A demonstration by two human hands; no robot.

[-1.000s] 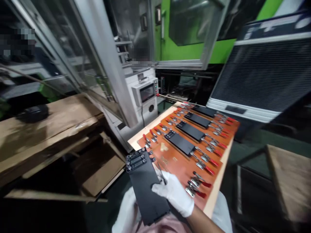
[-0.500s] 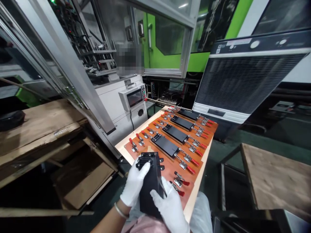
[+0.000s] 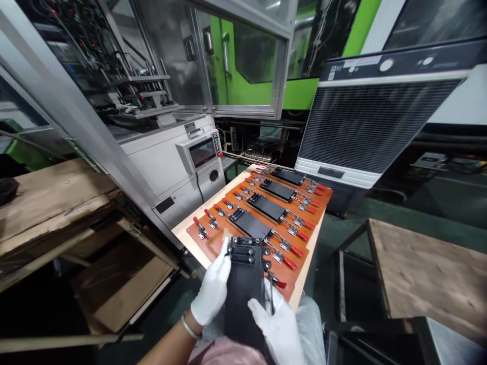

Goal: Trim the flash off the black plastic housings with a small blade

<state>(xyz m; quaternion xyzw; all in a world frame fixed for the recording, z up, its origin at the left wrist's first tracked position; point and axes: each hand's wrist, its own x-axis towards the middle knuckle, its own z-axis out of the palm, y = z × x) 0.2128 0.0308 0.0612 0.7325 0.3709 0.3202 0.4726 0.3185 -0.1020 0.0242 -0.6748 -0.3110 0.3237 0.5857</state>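
While both gloved hands close on it, the black plate (image 3: 245, 291) lies between them with its long axis running straight away from the person, the end with the metal hinge fittings (image 3: 243, 251) pointing toward the fixture board (image 3: 228, 200). The left hand (image 3: 213, 291) has its fingers curled along the plate's left edge, the fingertips reaching up to the fittings; the right hand (image 3: 279, 329) grips the near right side, thumb on top, and a thin dark tool, too small to identify, stands up between its fingers. Both hands are equally close to the plate, since both hold it; the left sits nearer its far end. Just beyond the plate's far end lies the board's nearest slot, vacant, flanked by red-handled toggle clamps (image 3: 283, 253), and past it four similar black plates (image 3: 249, 223) lie clamped in a row receding toward the ribbed grey unit (image 3: 365, 126). Compared with half a second ago, the plate has turned from a steeply tipped, foreshortened pose to lie flatter and longer in view, aligned with the clamped plates, and its fitted end has moved closer to the open slot.
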